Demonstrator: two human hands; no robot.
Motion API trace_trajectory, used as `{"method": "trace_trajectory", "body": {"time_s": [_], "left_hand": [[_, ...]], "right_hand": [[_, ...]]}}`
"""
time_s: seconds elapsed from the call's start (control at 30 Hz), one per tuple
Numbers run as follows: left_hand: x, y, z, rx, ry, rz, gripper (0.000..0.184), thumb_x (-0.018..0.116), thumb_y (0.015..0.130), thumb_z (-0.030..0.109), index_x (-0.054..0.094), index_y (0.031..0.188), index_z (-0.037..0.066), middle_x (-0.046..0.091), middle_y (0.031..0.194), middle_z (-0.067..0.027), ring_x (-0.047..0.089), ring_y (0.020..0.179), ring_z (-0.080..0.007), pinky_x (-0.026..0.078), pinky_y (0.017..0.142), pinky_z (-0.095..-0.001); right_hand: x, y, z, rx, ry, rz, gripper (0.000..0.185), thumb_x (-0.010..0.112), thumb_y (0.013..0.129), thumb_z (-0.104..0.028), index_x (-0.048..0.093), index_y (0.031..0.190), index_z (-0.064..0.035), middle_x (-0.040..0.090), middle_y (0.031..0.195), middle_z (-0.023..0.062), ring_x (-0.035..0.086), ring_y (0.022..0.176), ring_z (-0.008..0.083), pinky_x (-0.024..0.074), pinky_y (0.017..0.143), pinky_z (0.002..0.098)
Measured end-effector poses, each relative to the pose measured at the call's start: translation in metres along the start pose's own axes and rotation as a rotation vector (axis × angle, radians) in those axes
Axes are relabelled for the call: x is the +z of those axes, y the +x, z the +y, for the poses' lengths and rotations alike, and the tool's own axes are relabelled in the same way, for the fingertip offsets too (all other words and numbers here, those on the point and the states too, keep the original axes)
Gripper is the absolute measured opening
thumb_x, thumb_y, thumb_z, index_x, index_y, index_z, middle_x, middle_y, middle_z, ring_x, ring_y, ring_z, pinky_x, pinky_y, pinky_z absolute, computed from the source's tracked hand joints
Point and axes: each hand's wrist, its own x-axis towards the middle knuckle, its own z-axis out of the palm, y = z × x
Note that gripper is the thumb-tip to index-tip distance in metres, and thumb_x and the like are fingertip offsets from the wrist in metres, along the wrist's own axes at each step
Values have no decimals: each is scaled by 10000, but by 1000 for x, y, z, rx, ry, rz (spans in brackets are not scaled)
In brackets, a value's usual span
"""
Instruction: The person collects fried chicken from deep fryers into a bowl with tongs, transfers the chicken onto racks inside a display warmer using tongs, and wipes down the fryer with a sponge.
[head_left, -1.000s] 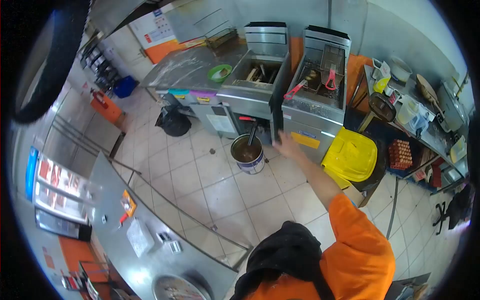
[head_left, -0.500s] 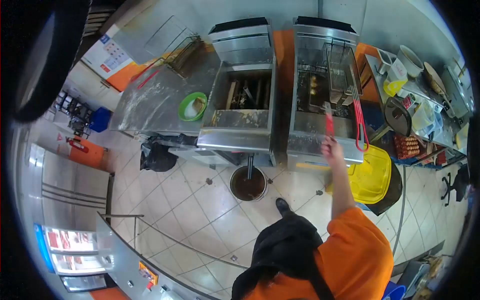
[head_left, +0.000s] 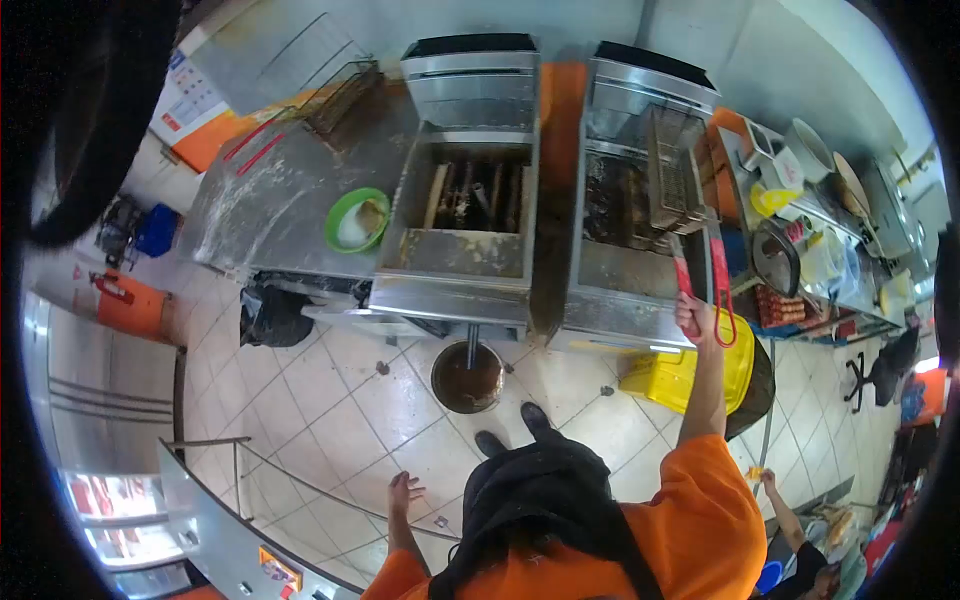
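My right hand (head_left: pixel 697 318) is closed round the red handle of a fryer basket (head_left: pixel 682 275) at the front of the right-hand deep fryer (head_left: pixel 630 265). The far end of this basket is hard to make out. Beside it, a second wire basket (head_left: pixel 672 170) with a red loop handle (head_left: pixel 722 290) sits at the fryer's right side. Dark oil (head_left: pixel 607 195) shows in the fryer's left part. Low over the tiled floor, my left hand (head_left: pixel 403 493) holds nothing, its fingers apart.
Left of it stands another fryer (head_left: pixel 455 255), with a bucket of brown liquid (head_left: pixel 468 385) below. A green bowl (head_left: pixel 357 220) and an idle basket (head_left: pixel 335 105) rest on the steel counter (head_left: pixel 260 190). A yellow bin (head_left: pixel 735 365) stands right. Another person's hand (head_left: pixel 768 476) shows lower right.
My right hand has moved right with the held basket, towards the second basket. The yellowish food pieces in the fryer are no longer visible. My left hand and another person have come into view.
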Motion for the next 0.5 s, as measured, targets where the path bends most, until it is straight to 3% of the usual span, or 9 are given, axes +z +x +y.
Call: {"method": "trace_trajectory", "body": {"time_s": [0.1, 0.13, 0.17, 0.2, 0.27, 0.33, 0.37, 0.5], "left_hand": [[-20, -23, 10, -53, -34, 86, 476, 481, 948, 341, 420, 1297, 23, 622, 1113, -213, 676, 771, -344, 566, 655, -493], [-36, -28, -10, -101, -50, 105, 477, 478, 949, 343, 420, 1298, 23, 620, 1118, -213, 675, 767, -343, 565, 658, -493], [-53, -33, -34, -151, -62, 121, 479, 475, 949, 346, 419, 1300, 24, 619, 1122, -214, 674, 763, -341, 564, 661, -493], [-71, -38, -63, -227, -67, 145, 485, 472, 949, 361, 424, 1298, 29, 620, 1116, -215, 670, 774, -338, 560, 657, -484], [-95, -63, -129, -268, -206, 181, 517, 486, 935, 399, 431, 1291, 28, 604, 1118, -226, 655, 818, -348, 553, 665, -478], [-112, -102, -181, -261, -406, 205, 533, 506, 922, 419, 442, 1269, 21, 590, 1109, -232, 644, 839, -356, 550, 668, -473], [-118, -113, -190, -321, -420, 209, 523, 509, 922, 418, 450, 1254, 19, 593, 1093, -226, 644, 829, -350, 550, 657, -467], [-154, -141, -218, -526, -440, 190, 485, 521, 919, 411, 485, 1193, 13, 602, 1027, -204, 642, 787, -329, 551, 617, -443]], "right_hand": [[-2, -11, -4, -86, -106, 89, 84, 511, 958, -130, 509, 879, -101, 323, 606, -79, 296, 472, 46, 269, 414, 203], [-10, -9, -6, -91, -212, 62, 101, 587, 911, -182, 520, 844, -145, 400, 621, -65, 376, 493, 78, 309, 430, 220], [-8, -10, 0, -147, -461, 195, 153, 598, 915, -237, 529, 817, -141, 435, 634, -49, 409, 497, 97, 332, 442, 212], [-4, -12, 8, -197, -434, 324, 162, 607, 910, -255, 550, 815, -137, 467, 621, -36, 457, 502, 111, 360, 455, 228], [-21, -24, 15, -445, -822, 796, 204, 579, 894, -241, 593, 731, -118, 530, 569, 11, 499, 516, 145, 393, 479, 318], [-39, -35, 34, -677, -1561, 1399, 338, 591, 887, -294, 623, 1009, 20, 660, 854, 148, 621, 776, 310, 479, 706, 421], [-6, -40, 68, -1196, -1463, 1524, 238, 574, 877, -199, 609, 985, 10, 637, 758, 185, 611, 668, 335, 451, 590, 433], [70, -35, 217, -1185, -1695, 1491, 317, 572, 890, -172, 552, 1152, 6, 570, 1124, 231, 535, 1005, 384, 422, 852, 479]]}}
